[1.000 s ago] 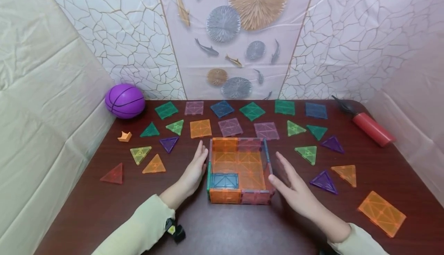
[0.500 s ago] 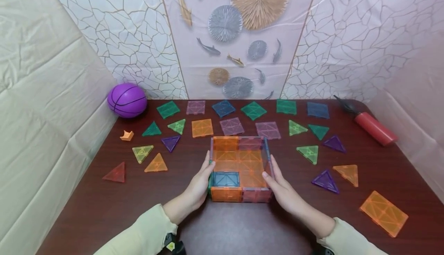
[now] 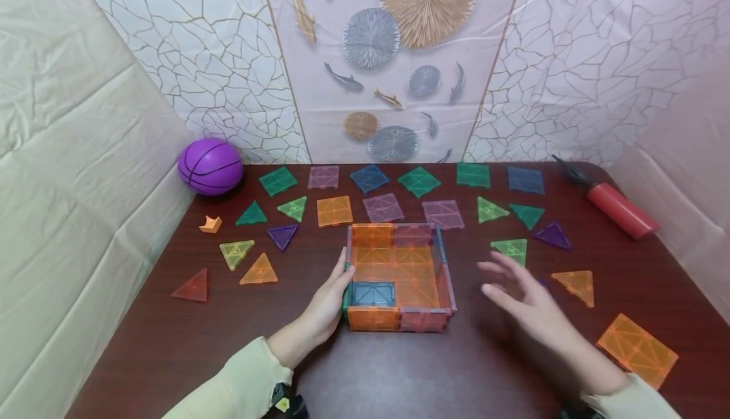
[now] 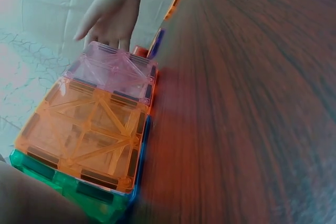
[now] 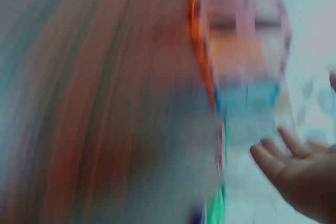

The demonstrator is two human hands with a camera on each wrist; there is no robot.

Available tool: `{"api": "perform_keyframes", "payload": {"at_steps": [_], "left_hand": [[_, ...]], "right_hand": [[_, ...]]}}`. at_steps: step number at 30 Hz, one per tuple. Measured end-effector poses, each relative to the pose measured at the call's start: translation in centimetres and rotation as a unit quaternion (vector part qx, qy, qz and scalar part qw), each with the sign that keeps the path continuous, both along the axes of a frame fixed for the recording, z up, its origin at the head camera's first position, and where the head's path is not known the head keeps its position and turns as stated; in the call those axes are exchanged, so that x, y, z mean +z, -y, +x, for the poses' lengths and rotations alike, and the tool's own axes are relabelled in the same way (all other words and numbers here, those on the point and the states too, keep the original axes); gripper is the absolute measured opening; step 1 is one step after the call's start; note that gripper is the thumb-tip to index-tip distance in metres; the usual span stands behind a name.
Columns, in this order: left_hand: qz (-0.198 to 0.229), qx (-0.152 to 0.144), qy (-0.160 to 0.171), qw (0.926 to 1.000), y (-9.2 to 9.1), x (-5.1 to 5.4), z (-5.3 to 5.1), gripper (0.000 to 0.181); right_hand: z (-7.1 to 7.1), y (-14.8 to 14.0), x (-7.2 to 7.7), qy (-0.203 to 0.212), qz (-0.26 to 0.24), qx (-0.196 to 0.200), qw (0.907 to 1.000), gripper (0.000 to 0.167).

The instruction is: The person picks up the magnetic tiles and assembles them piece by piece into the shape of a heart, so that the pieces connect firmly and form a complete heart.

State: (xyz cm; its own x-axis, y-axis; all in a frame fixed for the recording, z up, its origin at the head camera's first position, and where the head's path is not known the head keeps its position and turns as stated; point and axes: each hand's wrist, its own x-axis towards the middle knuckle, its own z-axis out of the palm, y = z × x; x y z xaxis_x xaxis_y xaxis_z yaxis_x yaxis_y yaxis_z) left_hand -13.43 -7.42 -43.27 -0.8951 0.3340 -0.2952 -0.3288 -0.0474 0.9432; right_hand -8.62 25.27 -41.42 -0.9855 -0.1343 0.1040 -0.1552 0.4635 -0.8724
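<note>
An open-topped box (image 3: pixel 373 319) built of translucent magnetic tiles stands mid-table, its walls orange, pink, blue and green. Orange tiles (image 3: pixel 419 273) cover most of its floor, and a blue tile (image 3: pixel 373 294) shows in the near left corner. My left hand (image 3: pixel 322 308) rests with extended fingers along the box's left side, thumb near the rim. In the left wrist view, the orange and pink front wall (image 4: pixel 86 129) and a green edge (image 4: pixel 68 187) are close. My right hand (image 3: pixel 533 311), fingers spread and holding nothing, is in the air right of the box. The right wrist view is blurred.
Several square tiles (image 3: pixel 334 210) lie along the back, with triangles (image 3: pixel 259 270) on both sides. A large orange rectangular tile (image 3: pixel 639 350) is at the right front. A purple ball (image 3: pixel 211 167), a small orange crown-shaped piece (image 3: pixel 210 224) and a red cylinder (image 3: pixel 621 210) with a black nozzle sit farther out.
Both hands came in against the box's sides. Then my right hand let go and moved away to the right, while my left hand stayed at the left wall.
</note>
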Motion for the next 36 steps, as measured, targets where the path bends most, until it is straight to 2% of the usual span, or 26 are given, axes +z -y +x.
{"api": "perform_keyframes", "payload": {"at_steps": [4, 7, 11, 13, 16, 18, 20, 24, 26, 30, 36], "left_hand": [[0.002, 0.003, -0.003, 1.0, -0.1, -0.1, 0.0, 0.062], [0.002, 0.003, -0.004, 1.0, -0.2, -0.1, 0.0, 0.062], [0.003, -0.002, -0.004, 1.0, -0.2, -0.2, -0.1, 0.061], [0.002, -0.005, -0.006, 1.0, -0.1, -0.2, -0.1, 0.061], [-0.002, -0.005, -0.007, 1.0, -0.1, -0.2, -0.1, 0.063], [-0.004, -0.004, -0.008, 0.9999, -0.1, -0.2, -0.1, 0.064], [-0.005, -0.003, -0.009, 0.9999, 0.0, -0.2, -0.2, 0.065], [-0.006, -0.002, -0.01, 0.9999, 0.0, -0.1, -0.2, 0.064], [-0.007, -0.003, -0.01, 0.9999, 0.0, -0.1, -0.2, 0.064], [-0.007, -0.006, -0.007, 0.9999, 0.0, -0.2, -0.1, 0.063], [-0.01, -0.012, -0.011, 0.9998, 0.2, -0.2, -0.2, 0.065]], "right_hand": [[1.7, -5.0, -0.2, -0.08, 0.063, -0.029, 0.9943, 0.067], [3.1, -8.6, -0.5, -0.098, 0.143, -0.067, 0.9826, 0.077], [5.1, -12.7, -1.4, -0.059, 0.233, -0.106, 0.9649, 0.088], [6.0, -14.3, -1.9, -0.034, 0.252, -0.116, 0.9602, 0.092], [6.8, -16.3, -2.7, -0.035, 0.256, -0.118, 0.9587, 0.096], [7.3, -17.2, -3.2, -0.032, 0.27, -0.123, 0.9545, 0.1], [7.4, -17.8, -3.6, -0.023, 0.295, -0.13, 0.9462, 0.102], [7.5, -18.5, -4.2, 0.046, 0.361, -0.145, 0.9203, 0.107], [7.6, -18.7, -4.4, 0.066, 0.376, -0.138, 0.9138, 0.105], [7.6, -19.1, -4.6, 0.084, 0.392, -0.121, 0.9081, 0.099], [7.5, -19.1, -4.9, 0.056, 0.394, -0.133, 0.9077, 0.088]]}}
